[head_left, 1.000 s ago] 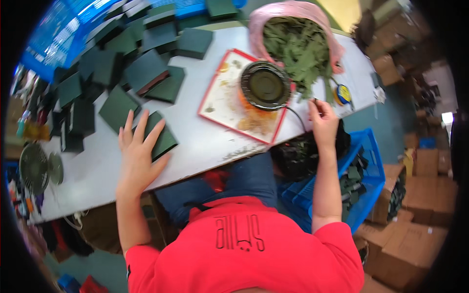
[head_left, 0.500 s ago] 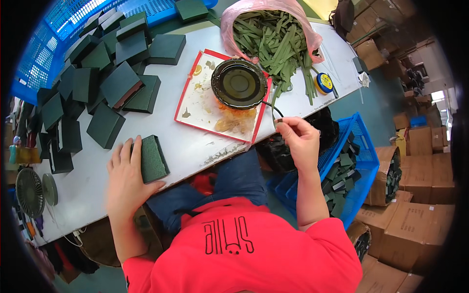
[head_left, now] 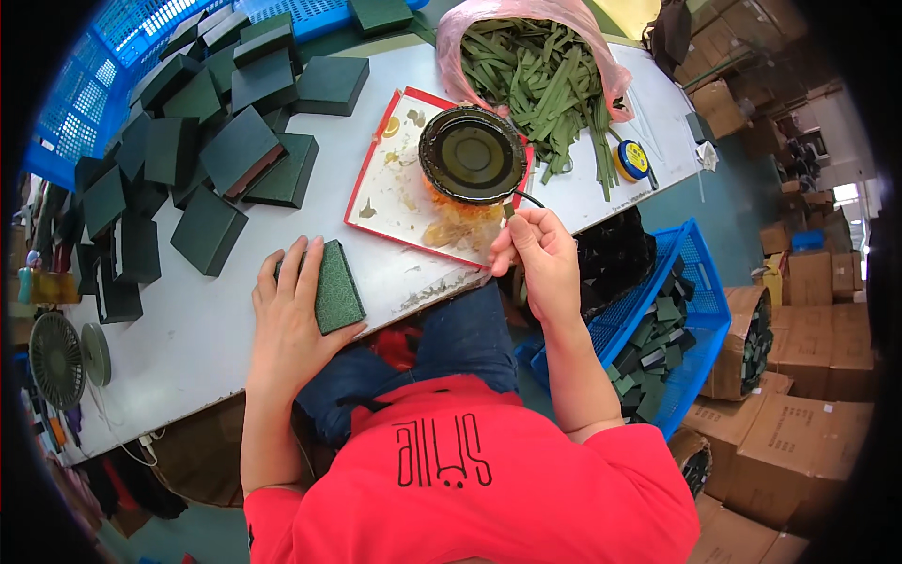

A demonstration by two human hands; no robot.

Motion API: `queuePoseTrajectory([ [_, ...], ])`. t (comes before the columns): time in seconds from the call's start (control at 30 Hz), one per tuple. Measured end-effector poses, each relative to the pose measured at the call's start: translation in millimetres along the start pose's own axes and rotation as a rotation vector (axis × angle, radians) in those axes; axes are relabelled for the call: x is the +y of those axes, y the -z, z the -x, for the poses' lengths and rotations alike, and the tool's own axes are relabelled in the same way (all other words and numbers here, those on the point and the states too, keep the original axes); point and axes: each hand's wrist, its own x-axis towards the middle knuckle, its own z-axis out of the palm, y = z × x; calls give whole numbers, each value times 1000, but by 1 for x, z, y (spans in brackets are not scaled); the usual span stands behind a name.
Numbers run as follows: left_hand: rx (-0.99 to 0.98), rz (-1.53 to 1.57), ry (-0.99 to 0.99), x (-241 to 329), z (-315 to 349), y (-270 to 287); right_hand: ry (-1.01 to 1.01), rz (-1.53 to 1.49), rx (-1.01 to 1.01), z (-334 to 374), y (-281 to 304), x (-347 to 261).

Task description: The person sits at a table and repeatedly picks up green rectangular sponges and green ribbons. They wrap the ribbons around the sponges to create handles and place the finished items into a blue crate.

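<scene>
My left hand (head_left: 293,320) is closed around a dark green box (head_left: 338,289) that rests on the table near its front edge, fingers along one side and thumb at the near end. Between the thumb and fingers of my right hand (head_left: 542,254) a short strip of green ribbon (head_left: 509,210) is pinched; most of it is hidden. That hand hovers just beside a round black pot (head_left: 472,155) with a dark, glossy inside and amber drips below its rim. The pot stands on a red-edged white tray (head_left: 387,193) stained with amber residue.
Many dark green boxes (head_left: 209,232) are heaped at the left before a blue crate (head_left: 83,89). A pink plastic bag (head_left: 615,80) spills green ribbon strips (head_left: 540,89). Beside it lies a blue-and-yellow round tin (head_left: 632,160). A blue basket (head_left: 711,329) of green pieces stands at my right.
My left hand has slid the green box to the right along the table. My right hand has moved left with the ribbon strip, closer to the pot and tray.
</scene>
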Motion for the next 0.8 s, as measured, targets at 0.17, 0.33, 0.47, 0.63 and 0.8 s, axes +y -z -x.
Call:
queuePoseTrajectory([
  [0.17,8,-24,-20,-3,1,-3,-56,-34,2,-6,-4,2],
  [0.33,16,-29,-24,-4,2,-4,-91,-44,10,-11,-6,-2],
  [0.47,15,-26,-25,-4,1,-4,-94,-37,31,-14,-9,-2],
  [0.63,24,-25,-26,-3,2,-4,-133,-66,47,-17,-9,1],
  [0.8,39,-14,-33,-1,1,-4,-168,-112,47,-18,-9,0],
])
